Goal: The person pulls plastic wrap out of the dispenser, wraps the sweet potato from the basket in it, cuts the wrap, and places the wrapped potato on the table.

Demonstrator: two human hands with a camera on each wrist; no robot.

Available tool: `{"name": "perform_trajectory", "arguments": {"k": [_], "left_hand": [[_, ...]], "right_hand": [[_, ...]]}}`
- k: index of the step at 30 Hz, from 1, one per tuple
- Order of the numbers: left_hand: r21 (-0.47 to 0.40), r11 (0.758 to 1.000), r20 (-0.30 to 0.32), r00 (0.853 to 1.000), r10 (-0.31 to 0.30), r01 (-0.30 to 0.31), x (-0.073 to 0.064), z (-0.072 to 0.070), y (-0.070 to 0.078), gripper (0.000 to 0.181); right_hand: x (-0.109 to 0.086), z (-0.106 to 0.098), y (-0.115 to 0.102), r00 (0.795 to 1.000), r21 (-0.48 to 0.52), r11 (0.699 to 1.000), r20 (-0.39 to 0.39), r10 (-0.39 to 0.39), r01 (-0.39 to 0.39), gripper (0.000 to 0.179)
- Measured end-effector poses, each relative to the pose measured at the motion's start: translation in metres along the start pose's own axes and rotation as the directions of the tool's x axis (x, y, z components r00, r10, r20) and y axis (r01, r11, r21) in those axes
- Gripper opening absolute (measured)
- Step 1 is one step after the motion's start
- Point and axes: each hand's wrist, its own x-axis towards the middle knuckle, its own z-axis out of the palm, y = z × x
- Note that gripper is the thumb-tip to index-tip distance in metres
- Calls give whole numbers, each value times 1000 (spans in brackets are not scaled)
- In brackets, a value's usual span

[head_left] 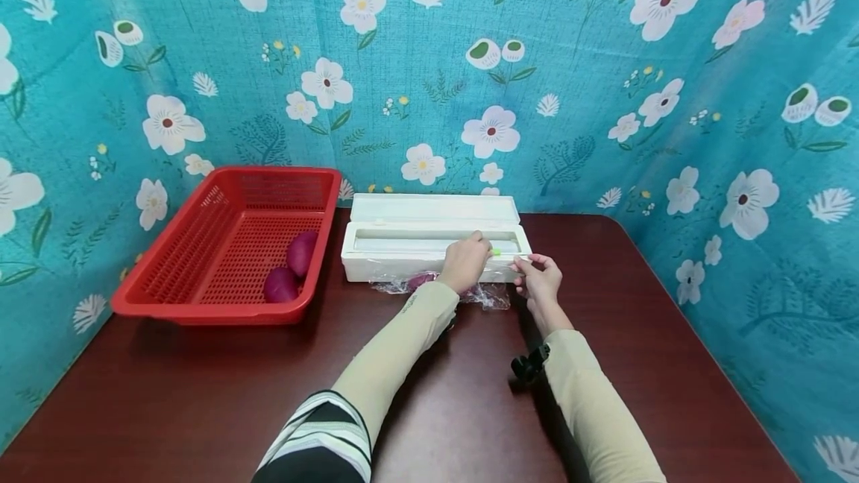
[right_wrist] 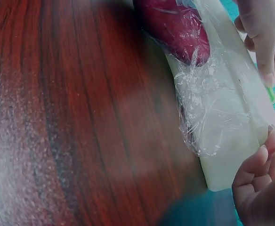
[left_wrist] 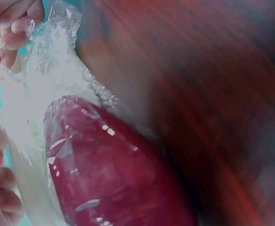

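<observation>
A white cling film box (head_left: 403, 267) lies lengthwise near the curtain, its lid standing up behind. My left hand (head_left: 464, 263) is over its front edge, fingers at a small green slide cutter (head_left: 495, 252). At the box's right end my right hand (head_left: 539, 280) pinches the edge of the clear cling film (right_wrist: 217, 113) between thumb and fingers. Film hangs crumpled down the box's front. Wrapped in it is a purple, tapered oval vegetable (left_wrist: 114, 165), on the table before the box and partly hidden by my left arm in the head view.
To the left stands a red plastic basket (head_left: 221, 311) with two purple oval vegetables (head_left: 302, 253) in its near right corner. A blue flowered curtain (head_left: 429, 80) hangs close behind the box and along the sides of the dark wooden table (head_left: 470, 408).
</observation>
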Motion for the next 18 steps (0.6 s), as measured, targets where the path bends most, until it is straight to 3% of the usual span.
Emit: {"name": "perform_trajectory", "arguments": {"k": [11, 18], "left_hand": [[42, 998, -88, 995, 39, -35, -6, 3, -3, 16], [86, 995, -101, 993, 66, -57, -9, 2, -11, 18]], "right_hand": [[2, -1, 0, 999, -28, 1000, -39, -14, 13, 25], [4, 1, 0, 999, -15, 1000, -42, -12, 12, 26]]}}
